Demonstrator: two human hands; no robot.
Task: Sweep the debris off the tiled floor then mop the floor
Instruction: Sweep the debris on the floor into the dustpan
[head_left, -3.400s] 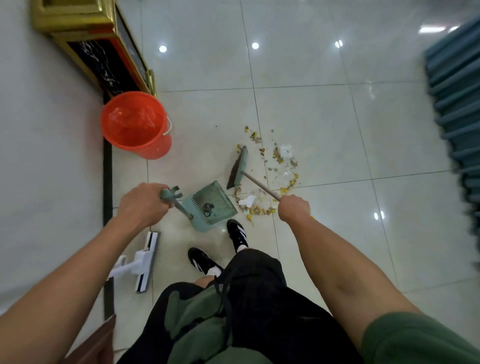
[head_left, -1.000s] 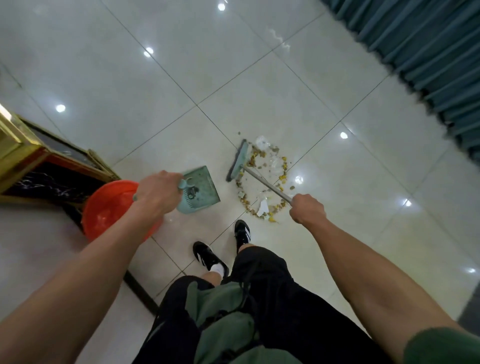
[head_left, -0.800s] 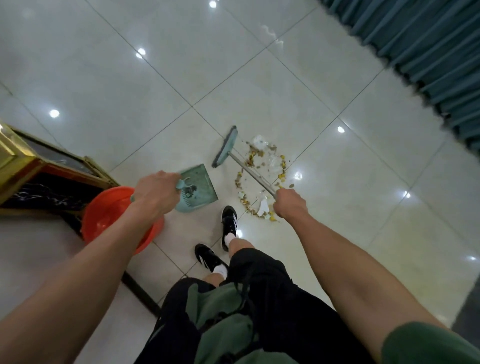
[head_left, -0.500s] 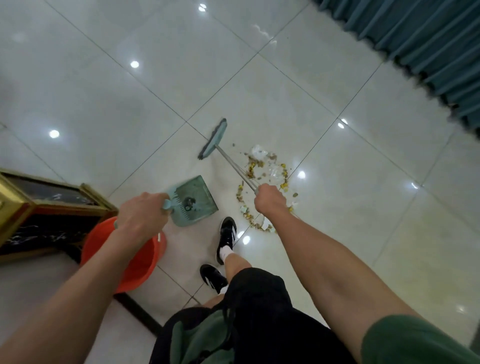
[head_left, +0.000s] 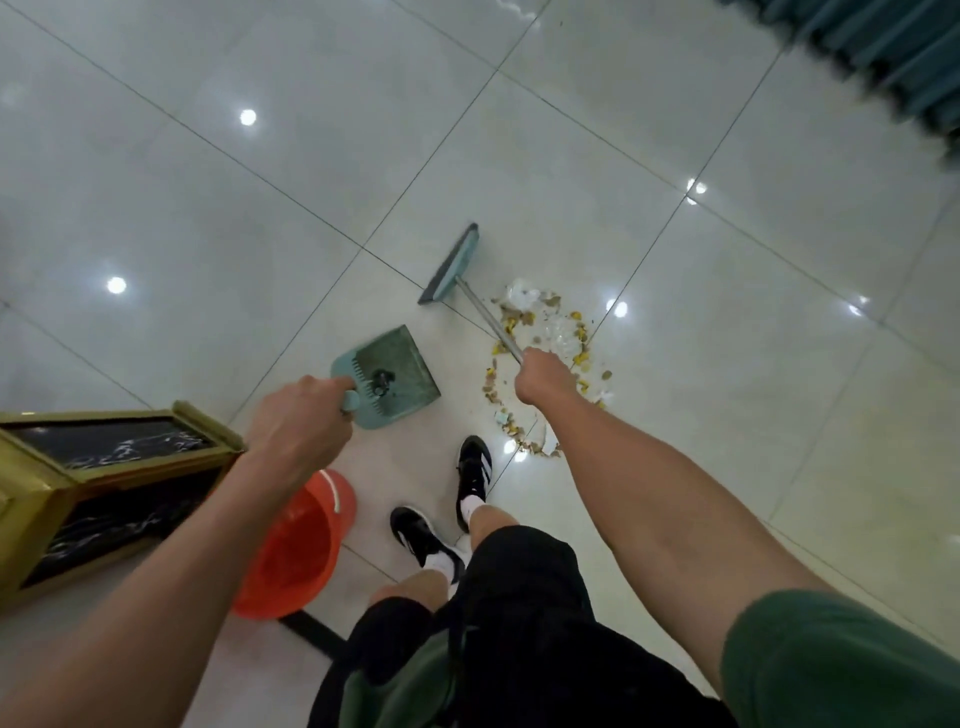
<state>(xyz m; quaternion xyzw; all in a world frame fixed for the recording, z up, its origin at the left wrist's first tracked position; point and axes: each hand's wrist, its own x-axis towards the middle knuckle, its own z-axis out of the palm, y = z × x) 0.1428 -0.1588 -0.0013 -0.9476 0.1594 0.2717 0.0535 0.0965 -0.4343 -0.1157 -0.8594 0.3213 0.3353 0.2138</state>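
The sweeping stage is judged under way, not finished. The debris (head_left: 545, 358) — yellow and brown scraps with white paper bits — is gathered into a loose ring on the tiled floor (head_left: 727, 364), at about three o'clock from the dustpan (head_left: 389, 376) and apart from it. The broom head (head_left: 451, 266) is set at roughly eleven o'clock from the pile, its bristles off the scraps. The right hand (head_left: 545, 382) is clamped on the broom handle (head_left: 488, 325); the left hand (head_left: 298, 431) is closed on the dustpan's handle. Little is seen inside the pan. An orange bucket (head_left: 296, 551) stands near the feet — no mop is in view, so mopping is judged untouched.
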